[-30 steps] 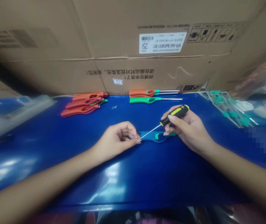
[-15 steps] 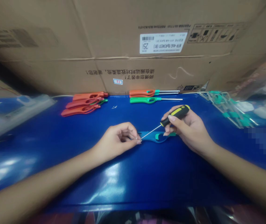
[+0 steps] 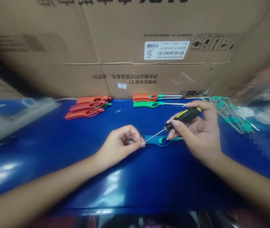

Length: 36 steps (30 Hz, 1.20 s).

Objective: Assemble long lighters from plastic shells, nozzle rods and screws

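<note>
A blue long-nosed lighter (image 3: pixel 157 141) with a teal trigger lies flat on the blue table (image 3: pixel 135 177) between my hands. My left hand (image 3: pixel 122 145) is closed in a pinch on the lighter's left end. My right hand (image 3: pixel 198 133) grips a screwdriver (image 3: pixel 183 116) with a black and yellow handle. The thin metal shaft slants down to the left, its tip touching the lighter right beside my left fingertips. The lighter's right end is hidden under my right fingers.
Three orange lighter bodies (image 3: pixel 87 106) lie at the back left. An orange lighter (image 3: pixel 154 96) and a green lighter (image 3: pixel 154 103) lie at the back centre. Clear bags of teal parts (image 3: pixel 232 114) sit at the right. A cardboard box (image 3: pixel 135 47) walls the back.
My right hand has lifted slightly and its fingers have shifted along the screwdriver handle. The view has tilted a little. The left hand and the lighter stay put.
</note>
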Available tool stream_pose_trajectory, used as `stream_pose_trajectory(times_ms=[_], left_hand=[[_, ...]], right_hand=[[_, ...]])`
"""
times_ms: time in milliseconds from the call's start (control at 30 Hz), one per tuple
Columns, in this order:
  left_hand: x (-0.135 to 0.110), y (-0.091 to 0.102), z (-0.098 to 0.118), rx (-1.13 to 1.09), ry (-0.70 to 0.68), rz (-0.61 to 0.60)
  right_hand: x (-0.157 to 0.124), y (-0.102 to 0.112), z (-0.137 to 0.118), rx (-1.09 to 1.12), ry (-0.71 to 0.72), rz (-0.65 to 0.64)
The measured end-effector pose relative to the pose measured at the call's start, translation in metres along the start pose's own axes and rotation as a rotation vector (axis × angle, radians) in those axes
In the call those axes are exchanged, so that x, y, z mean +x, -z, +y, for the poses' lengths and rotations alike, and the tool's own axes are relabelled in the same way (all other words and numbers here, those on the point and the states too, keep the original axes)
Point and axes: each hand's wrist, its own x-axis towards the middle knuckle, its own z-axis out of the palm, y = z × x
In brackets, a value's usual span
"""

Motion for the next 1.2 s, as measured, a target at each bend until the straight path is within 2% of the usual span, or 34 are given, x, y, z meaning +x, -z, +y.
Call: stream_pose_trajectory(times_ms=[167,333,567,900,1200], left_hand=[[0.0,-0.001,0.002,-0.114,-0.073,0.084],[-0.005,-0.003,0.002,-0.089,-0.088,0.102],[-0.007,-0.005,0.002,-0.058,-0.052,0.048],[-0.003,-0.007,-0.002,-0.102,-0.01,0.011],[-0.005,-0.003,-0.002,0.003,-0.091,-0.06]], right_hand=[[0.01,-0.012,-0.011,-0.069,0.052,0.054],[0.021,-0.017,-0.021,-0.118,0.036,-0.011],[0.013,-0.011,-0.017,-0.113,0.061,-0.127],[0.002,-0.01,-0.006,-0.138,0.167,-0.012],[0.0,-0.01,-0.007,-0.162,0.165,0.032]])
